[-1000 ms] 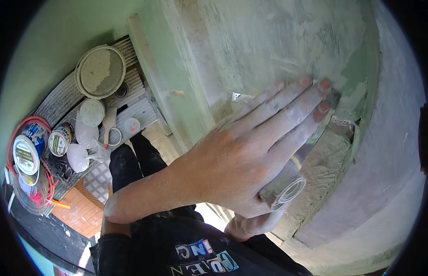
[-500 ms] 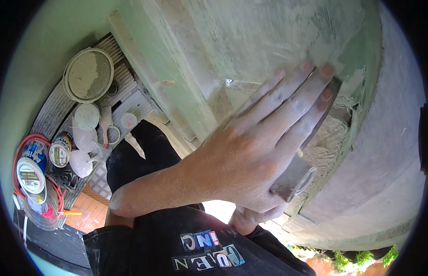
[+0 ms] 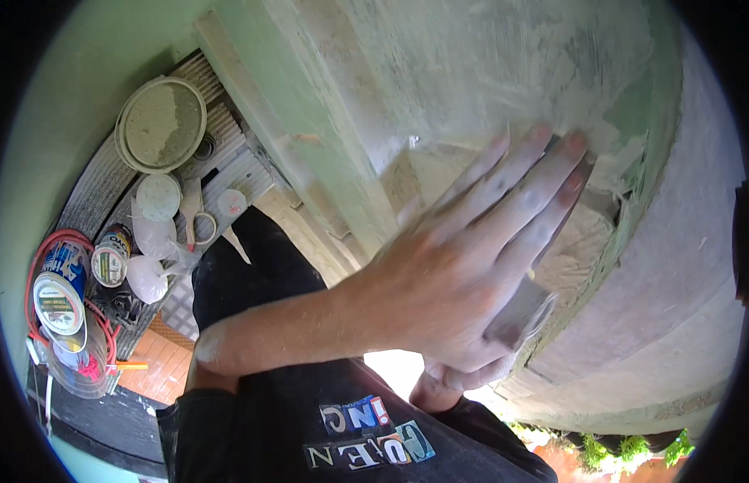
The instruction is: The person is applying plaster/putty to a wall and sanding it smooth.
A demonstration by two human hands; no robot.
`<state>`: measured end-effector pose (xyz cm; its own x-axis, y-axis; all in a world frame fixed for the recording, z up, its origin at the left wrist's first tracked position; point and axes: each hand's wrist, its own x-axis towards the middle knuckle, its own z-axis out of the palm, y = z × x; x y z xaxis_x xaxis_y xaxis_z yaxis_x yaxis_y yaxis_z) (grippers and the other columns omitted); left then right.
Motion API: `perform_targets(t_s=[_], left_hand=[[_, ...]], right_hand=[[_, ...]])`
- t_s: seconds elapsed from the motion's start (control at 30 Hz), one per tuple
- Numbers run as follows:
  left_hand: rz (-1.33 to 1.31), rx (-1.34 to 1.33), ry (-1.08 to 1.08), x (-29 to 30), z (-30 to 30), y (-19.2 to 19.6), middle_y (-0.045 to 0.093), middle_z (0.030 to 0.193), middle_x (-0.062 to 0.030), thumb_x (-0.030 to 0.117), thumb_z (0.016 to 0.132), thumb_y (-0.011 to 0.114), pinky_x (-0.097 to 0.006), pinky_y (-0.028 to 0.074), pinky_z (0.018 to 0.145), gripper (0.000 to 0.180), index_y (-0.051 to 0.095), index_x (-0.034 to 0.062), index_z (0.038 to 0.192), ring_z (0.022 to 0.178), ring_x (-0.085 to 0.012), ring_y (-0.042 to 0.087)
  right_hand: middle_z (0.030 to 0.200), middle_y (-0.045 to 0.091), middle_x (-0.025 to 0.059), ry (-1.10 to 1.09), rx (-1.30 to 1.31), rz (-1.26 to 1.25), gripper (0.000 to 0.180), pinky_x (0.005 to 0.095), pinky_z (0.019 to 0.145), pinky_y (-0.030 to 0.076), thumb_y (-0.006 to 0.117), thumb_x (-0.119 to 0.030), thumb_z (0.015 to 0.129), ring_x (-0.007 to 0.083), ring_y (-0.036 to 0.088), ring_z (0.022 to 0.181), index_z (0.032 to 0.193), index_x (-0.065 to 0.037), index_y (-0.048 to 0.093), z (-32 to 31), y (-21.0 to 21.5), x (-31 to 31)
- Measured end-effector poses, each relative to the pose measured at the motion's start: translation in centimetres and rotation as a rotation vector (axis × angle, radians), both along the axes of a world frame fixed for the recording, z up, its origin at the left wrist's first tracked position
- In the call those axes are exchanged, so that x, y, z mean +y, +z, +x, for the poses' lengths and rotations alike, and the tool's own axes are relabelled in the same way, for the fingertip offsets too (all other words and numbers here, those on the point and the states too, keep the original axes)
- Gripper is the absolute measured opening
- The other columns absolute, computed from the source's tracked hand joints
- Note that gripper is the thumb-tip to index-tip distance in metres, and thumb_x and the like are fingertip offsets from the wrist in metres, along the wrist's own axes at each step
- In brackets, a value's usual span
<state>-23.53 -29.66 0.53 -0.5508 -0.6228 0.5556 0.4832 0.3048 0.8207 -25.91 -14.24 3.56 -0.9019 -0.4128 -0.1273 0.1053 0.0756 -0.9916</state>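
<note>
My left hand [image 3: 487,233], pale with dust, lies stretched over a dark grey strip that looks like sandpaper [image 3: 519,310], pressing it against a patchy green wall [image 3: 487,64]. The strip's straight dark edge shows beside the fingers, and its lower end curls out below the palm. My left thumb is hidden. Just under the left palm is my right hand [image 3: 467,378], partly covered, its fingers bent closed near the strip's lower end. What those fingers hold is hidden. Beside the left hand is a rough, unevenly plastered patch [image 3: 580,241].
At left, a corrugated ledge holds a round bucket [image 3: 163,125], scissors [image 3: 196,217], tied plastic bags [image 3: 147,279], a small can [image 3: 111,258] and a blue-and-white can [image 3: 62,294] beside a red hose [image 3: 64,235]. A ridged edge [image 3: 644,193] borders the wall at right.
My left hand and the strip have slid slightly down along the wall, and the right hand has shifted a little with them. The whole view has moved slightly.
</note>
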Motion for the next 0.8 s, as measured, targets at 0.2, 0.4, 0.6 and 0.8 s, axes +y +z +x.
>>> perform_targets(t_s=[0.2,0.4,0.6,0.8], left_hand=[[-0.043,-0.011,-0.009,0.1,0.0,-0.7,0.028,0.155,-0.0324,0.027,0.052,0.078,-0.055,0.022,0.121,0.101,0.045,-0.0174,0.136,0.146,-0.045,0.027],[-0.009,0.057,0.008,-0.2,-0.2,-0.4,0.028,0.155,-0.0314,0.027,0.058,0.079,-0.054,0.022,0.121,0.097,0.045,-0.0153,0.138,0.146,-0.0435,0.027],[-0.019,0.018,-0.057,-0.5,0.8,-0.6,0.03,0.153,-0.0318,0.025,0.054,0.079,-0.053,0.025,0.12,0.101,0.042,-0.0152,0.139,0.145,-0.0454,0.028],[-0.027,0.096,0.022,-2.0,0.0,-0.1,0.03,0.154,-0.0309,0.021,0.057,0.078,-0.054,0.025,0.12,0.101,0.038,-0.0149,0.142,0.146,-0.0445,0.027]], right_hand=[[0.124,0.059,0.0173,-0.192,-0.158,0.025,0.063,0.0369,0.096,0.051,0.051,-0.047,0.096,0.0276,0.061,0.113,0.135,0.002,0.047,-1.1,-0.3,1.8],[0.12,0.06,0.0164,0.031,0.012,0.07,0.063,0.0336,0.088,0.052,0.056,-0.043,0.092,0.0249,0.062,0.105,0.133,0.003,0.047,-1.7,1.1,-1.5],[0.132,0.051,0.0196,0.091,-0.092,0.003,0.066,0.0415,0.099,0.041,0.056,-0.044,0.093,0.03,0.053,0.118,0.141,-0.002,0.04,-1.0,0.8,-0.3],[0.146,0.041,0.0235,0.15,-0.213,-0.085,0.072,0.0509,0.112,0.029,0.056,-0.045,0.095,0.0362,0.043,0.133,0.15,-0.007,0.031,-0.4,0.7,0.5]])
